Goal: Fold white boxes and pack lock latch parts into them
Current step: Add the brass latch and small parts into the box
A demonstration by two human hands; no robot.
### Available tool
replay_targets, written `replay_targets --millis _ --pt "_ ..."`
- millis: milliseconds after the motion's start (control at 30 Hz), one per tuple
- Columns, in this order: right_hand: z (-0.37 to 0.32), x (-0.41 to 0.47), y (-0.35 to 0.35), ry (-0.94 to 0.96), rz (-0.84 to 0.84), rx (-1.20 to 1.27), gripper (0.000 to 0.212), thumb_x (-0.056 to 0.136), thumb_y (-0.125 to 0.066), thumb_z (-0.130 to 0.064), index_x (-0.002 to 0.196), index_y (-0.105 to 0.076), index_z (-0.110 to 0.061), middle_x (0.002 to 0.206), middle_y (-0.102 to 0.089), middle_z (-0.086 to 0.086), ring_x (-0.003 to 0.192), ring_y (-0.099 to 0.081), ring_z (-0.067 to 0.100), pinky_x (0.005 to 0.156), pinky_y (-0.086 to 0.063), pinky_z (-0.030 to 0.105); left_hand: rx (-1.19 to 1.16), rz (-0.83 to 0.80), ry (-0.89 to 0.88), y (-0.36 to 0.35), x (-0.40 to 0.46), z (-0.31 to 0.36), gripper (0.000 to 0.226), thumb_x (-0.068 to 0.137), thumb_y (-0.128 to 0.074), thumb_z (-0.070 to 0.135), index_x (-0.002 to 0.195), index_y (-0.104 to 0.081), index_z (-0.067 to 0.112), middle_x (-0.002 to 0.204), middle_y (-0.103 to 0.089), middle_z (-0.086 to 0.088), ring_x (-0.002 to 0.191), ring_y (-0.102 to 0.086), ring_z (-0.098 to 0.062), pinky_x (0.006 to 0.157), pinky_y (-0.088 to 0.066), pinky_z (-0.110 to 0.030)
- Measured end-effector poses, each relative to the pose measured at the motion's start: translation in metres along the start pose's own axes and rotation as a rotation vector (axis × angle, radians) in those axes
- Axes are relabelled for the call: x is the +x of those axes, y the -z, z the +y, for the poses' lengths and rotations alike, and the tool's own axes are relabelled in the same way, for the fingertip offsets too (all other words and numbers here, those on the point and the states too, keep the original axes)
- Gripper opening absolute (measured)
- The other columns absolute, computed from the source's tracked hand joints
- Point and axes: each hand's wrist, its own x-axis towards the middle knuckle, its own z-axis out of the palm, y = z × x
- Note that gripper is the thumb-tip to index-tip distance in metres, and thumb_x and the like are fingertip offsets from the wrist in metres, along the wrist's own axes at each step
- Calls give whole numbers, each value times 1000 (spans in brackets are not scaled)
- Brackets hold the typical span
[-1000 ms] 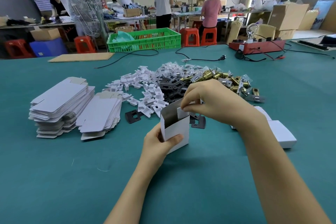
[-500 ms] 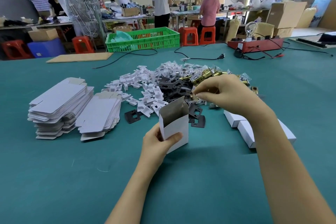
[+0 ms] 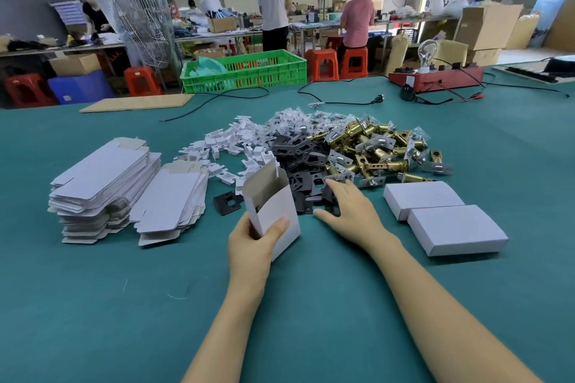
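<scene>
Filling step: left hand (image 3: 252, 239) grips open box (image 3: 272, 205) upright mid-surface; right hand (image 3: 348, 208) open, fingers spread on black plates (image 3: 306, 162). Next, probably: pinch one plate, drop it in the box.
</scene>
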Motion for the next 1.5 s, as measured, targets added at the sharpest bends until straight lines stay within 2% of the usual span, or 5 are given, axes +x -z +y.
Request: replay_targets --millis 200,633,1000,1300,1500 --pt "3 5 0 -80 133 30 41 98 -51 -28 134 -44 -10 128 -59 11 114 -54 30 84 -44 37 41 -66 -13 -2 -1 -1 24 81 -78 9 92 -71 29 90 -75 13 86 -69 -7 70 -53 -15" --pt "8 -17 13 -179 581 490 13 100 -49 -15 101 -61 -11 84 -67 3 74 -58 17 64 -40 29 18 -74 -7 -3 -2 0 26 82 -77 9 93 -70 31 91 -75 17 85 -69 -2 69 -52 -15" --pt "5 -22 37 -405 292 1388 16 96 -51 -1 91 -58 -14 79 -66 6 63 -64 11 55 -54 23 32 -169 11 -7 -6 2 30 80 -79 9 96 -70 32 96 -75 16 90 -69 -4 75 -53 -18" --pt "6 -24 29 -382 173 1626 33 87 -40 21 94 -65 2 82 -73 11 80 -72 18 65 -58 23 25 -184 3 -6 -4 1 31 79 -79 8 99 -70 30 96 -75 14 89 -69 -3 71 -51 -12" --pt "7 -26 30 -414 170 1758 7 87 -64 -2 92 -67 1 79 -74 12 71 -73 20 56 -57 21 19 -184 0 -6 -5 1 31 79 -79 6 98 -70 30 96 -75 15 87 -69 -2 70 -51 -12"
